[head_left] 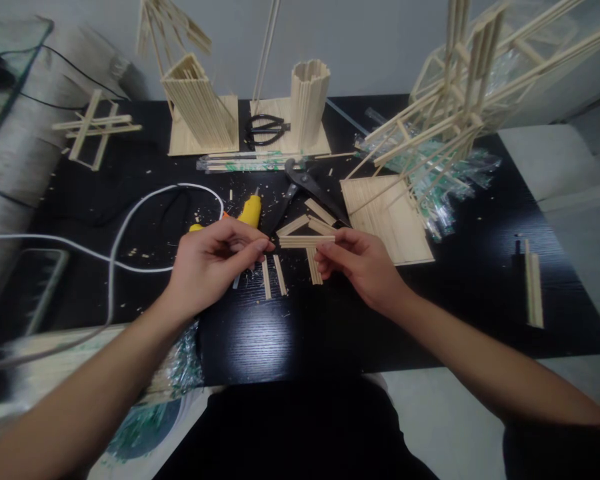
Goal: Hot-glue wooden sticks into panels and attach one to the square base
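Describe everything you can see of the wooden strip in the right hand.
The wooden strip is short, straight and pale, and looks like thin sticks laid side by side, with fine lines along its length. It runs roughly level across the view, its right end pinched between the thumb and fingers of the right hand. Its left end points toward the fingertips of the left hand, with a small gap between. Whether it touches the pieces behind it cannot be told.
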`<act>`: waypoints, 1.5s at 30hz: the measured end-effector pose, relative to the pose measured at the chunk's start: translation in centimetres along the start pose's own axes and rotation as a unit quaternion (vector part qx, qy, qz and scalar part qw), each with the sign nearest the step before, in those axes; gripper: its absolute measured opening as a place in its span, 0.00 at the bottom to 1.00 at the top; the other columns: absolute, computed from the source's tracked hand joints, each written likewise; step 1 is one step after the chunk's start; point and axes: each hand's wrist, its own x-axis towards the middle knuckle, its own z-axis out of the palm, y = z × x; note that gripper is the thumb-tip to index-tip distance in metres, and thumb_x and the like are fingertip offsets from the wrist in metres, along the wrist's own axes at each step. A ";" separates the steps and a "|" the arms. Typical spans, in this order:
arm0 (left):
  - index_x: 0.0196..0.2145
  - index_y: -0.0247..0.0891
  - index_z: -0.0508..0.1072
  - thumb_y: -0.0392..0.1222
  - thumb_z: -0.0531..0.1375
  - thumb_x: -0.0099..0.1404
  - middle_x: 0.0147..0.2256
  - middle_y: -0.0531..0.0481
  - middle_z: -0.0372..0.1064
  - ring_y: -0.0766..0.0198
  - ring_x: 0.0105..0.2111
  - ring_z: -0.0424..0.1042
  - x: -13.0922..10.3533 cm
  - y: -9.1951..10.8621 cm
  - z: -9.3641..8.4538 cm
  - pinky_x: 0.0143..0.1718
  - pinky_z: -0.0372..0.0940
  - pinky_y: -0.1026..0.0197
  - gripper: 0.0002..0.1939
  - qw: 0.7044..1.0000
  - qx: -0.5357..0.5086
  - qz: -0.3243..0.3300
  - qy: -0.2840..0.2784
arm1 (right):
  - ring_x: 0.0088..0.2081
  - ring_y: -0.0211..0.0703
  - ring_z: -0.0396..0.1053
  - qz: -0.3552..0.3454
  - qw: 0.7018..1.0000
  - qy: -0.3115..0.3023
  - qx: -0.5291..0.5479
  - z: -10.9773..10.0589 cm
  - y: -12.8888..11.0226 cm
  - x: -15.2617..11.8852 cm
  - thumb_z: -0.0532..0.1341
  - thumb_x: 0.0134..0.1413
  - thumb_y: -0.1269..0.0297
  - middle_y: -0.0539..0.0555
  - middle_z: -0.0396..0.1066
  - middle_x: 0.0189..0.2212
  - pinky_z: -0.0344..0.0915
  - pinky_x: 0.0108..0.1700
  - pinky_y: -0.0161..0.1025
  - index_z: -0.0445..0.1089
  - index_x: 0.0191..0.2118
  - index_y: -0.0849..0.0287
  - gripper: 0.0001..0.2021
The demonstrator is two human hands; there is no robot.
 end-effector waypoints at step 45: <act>0.32 0.40 0.72 0.40 0.71 0.62 0.35 0.48 0.79 0.68 0.26 0.73 0.3 0.5 0.1 0.28 0.72 0.61 0.10 0.997 -0.075 0.002 0.019 | 0.26 0.36 0.73 0.005 1.000 0.002 -0.003 0.1 -0.3 -0.1 0.76 0.51 0.57 0.49 0.78 0.27 0.74 0.30 0.38 0.77 0.31 0.57 0.12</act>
